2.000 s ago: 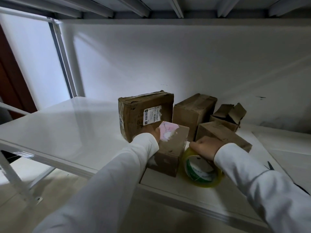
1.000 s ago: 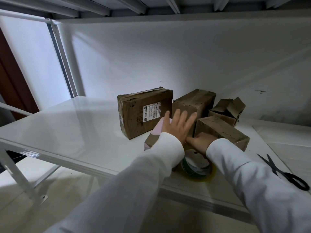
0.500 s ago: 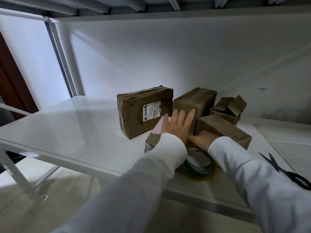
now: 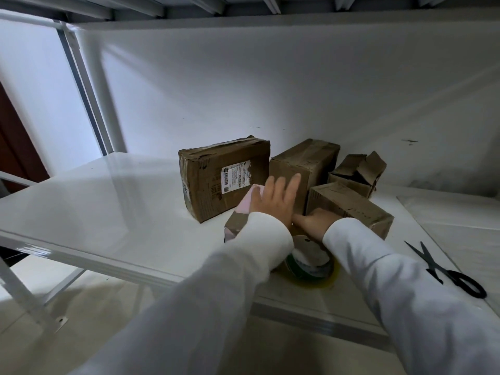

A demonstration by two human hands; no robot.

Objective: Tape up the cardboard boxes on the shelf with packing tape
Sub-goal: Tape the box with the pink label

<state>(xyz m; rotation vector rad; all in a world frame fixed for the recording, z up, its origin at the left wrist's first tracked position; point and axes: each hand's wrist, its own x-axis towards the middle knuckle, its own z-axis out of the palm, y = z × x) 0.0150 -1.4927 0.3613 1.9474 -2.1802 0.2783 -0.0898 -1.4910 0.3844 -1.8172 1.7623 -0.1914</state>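
Note:
Several brown cardboard boxes stand on the white shelf (image 4: 108, 212). The nearest is a small box (image 4: 236, 221) with a pink label. My left hand (image 4: 276, 198) lies flat on its top with straight fingers. Just right of that box, my right hand (image 4: 316, 220) sits between it and a low box (image 4: 349, 209), its fingers hidden. A roll of packing tape (image 4: 311, 263) with a green core lies flat on the shelf under my right wrist, partly covered by both sleeves.
Behind stand a large labelled box (image 4: 224, 180), a second closed box (image 4: 305, 161) and a small box with open flaps (image 4: 357, 171). Black scissors (image 4: 454, 272) lie at the right on a pale sheet (image 4: 460, 212). The wall is close behind.
My left hand went from holding the small box's far side to lying flat on top. My right hand left the tape roll and moved up beside the box.

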